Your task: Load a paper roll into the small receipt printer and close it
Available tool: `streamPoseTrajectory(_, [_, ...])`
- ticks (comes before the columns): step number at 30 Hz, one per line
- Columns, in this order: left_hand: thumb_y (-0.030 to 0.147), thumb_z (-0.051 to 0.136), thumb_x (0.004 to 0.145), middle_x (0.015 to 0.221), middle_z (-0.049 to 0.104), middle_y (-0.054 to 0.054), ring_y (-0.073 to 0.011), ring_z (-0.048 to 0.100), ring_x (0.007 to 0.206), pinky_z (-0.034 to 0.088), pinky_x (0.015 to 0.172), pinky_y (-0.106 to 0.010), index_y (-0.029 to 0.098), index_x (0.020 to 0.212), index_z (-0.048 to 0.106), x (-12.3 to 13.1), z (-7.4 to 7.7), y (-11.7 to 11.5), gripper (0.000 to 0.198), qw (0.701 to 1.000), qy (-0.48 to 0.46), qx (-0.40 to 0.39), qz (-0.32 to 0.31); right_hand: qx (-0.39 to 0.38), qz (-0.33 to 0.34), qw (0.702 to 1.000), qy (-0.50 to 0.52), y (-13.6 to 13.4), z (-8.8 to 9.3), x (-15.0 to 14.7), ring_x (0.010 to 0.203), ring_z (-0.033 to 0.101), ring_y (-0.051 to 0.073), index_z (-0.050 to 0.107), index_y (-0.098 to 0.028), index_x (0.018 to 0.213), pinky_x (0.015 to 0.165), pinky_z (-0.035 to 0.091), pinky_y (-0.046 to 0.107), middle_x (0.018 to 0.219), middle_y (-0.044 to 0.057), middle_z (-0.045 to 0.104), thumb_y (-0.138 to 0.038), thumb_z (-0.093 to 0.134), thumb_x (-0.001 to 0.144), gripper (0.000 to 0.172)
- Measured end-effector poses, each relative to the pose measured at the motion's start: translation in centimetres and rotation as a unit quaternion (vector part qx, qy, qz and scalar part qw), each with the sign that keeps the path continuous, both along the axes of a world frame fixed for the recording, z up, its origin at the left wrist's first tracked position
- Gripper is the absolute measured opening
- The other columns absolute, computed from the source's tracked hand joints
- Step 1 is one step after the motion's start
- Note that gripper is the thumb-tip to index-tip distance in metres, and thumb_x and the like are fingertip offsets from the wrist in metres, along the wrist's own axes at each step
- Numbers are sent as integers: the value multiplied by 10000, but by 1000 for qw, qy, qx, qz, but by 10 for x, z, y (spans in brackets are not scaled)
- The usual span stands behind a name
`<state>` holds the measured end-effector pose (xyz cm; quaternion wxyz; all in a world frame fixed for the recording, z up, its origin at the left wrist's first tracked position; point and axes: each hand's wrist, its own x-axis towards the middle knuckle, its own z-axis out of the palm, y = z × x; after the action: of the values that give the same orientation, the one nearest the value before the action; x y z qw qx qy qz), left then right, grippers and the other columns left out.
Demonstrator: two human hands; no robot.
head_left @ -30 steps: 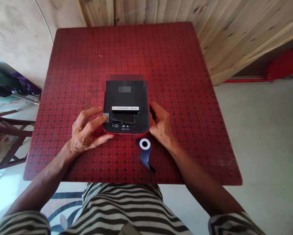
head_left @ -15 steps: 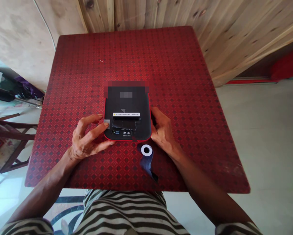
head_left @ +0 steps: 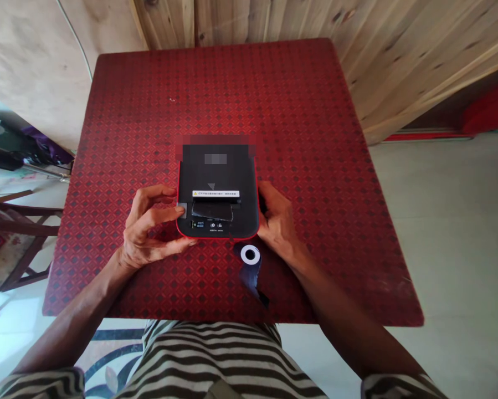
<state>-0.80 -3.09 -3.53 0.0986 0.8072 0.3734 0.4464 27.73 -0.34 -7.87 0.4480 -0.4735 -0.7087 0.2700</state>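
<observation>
The black printer [head_left: 217, 177] sat on the red counter [head_left: 215, 88], toward its near edge. The left hand [head_left: 143, 235] pinched its near-left corner with curled fingers. The right hand [head_left: 278, 224] apparently gripped the right side, fingertips hidden. A paper roll [head_left: 250, 254] lay just beside it.

I see a thermal printer [head_left: 217, 188] on the table [head_left: 273, 100], toward its near edge. The left hand [head_left: 147, 233] touches its left side, the right hand [head_left: 277, 221] its right. A paper roll [head_left: 250, 254] lies just before it.
</observation>
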Motion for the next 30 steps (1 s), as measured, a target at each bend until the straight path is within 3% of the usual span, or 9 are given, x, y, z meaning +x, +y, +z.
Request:
streamPoseTrajectory(12, [488,902,824,1218,652,-69,-202,700,1086,656,905,-394,259,1177,671,0,0,2,480,1000,10,1,1,-41,1,999,-7,-3,5,-2,968,726,256,669,-253,1060,877,593,445,901,39,716,-346,539,1009,167])
streamPoseTrajectory(22, [458,876,858,1209,647,-87,-206,690,1105,645,911,-375,231,1208,647,-1,-6,-1,476,999,26,32,2,-18,9,1000,-14,0,-1,-3,1000,746,242,690,-225,1087,885,594,418,1049,84,785,-363,547,1016,211])
streamPoseTrajectory(25, [443,866,870,1196,654,-89,-206,692,1086,642,909,-368,223,1244,635,0,-7,-3,491,999,17,44,4,-2,-37,999,-23,-3,15,2,994,765,237,712,-231,1136,873,610,414,1081,81,803,-345,558,1032,218])
streamPoseTrajectory(27, [442,855,880,1196,664,-96,-216,695,1089,643,923,-378,215,1273,626,1,-8,-3,508,999,18,43,7,52,-79,994,-55,-4,35,4,971,767,235,738,-245,1132,875,612,418,1076,77,812,-329,569,1051,205])
streamPoseTrajectory(30, [445,847,886,1205,675,-100,-228,702,1106,650,945,-390,216,1320,609,1,-9,-5,546,999,24,42,7,131,-40,980,-144,3,68,-1,979,755,239,774,-259,1108,916,603,431,1064,76,820,-284,585,1068,196])
